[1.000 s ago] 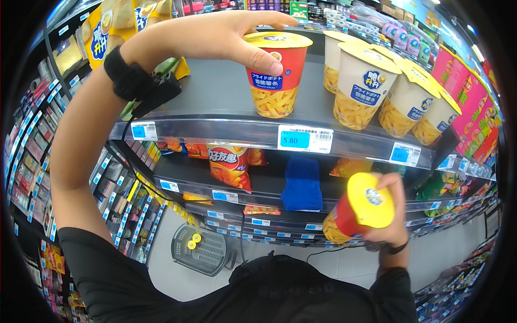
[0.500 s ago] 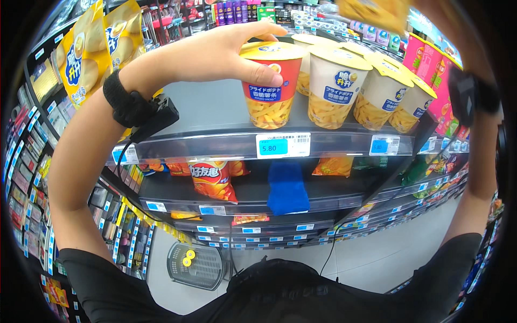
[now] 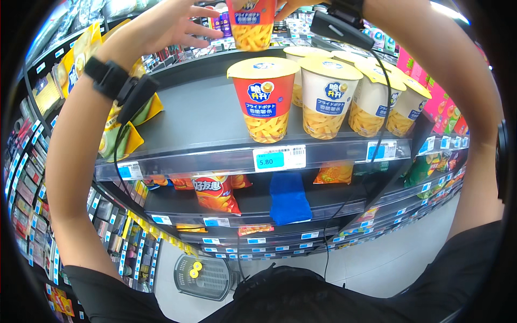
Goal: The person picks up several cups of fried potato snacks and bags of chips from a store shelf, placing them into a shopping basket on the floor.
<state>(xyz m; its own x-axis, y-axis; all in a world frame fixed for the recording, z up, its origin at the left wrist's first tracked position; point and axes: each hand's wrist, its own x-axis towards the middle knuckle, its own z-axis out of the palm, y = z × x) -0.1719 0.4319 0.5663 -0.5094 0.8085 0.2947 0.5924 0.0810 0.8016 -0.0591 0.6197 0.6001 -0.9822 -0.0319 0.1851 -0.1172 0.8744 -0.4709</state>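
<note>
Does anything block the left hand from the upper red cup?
Nothing visible does: an open gap lies between the left hand and the upper red cup; the purple containers there are in the background. The right hand holds the cup's right side.

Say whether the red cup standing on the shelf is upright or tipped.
Upright: the red cup stands on its narrower base on the shelf, with its yellow lid at the top.

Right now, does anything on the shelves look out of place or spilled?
Yes, one thing: a blue, cloth-like item on the lower shelf, below the standing cups. It covers part of the front edge and looks unlike the snack bags beside it. I see no spill.
</note>
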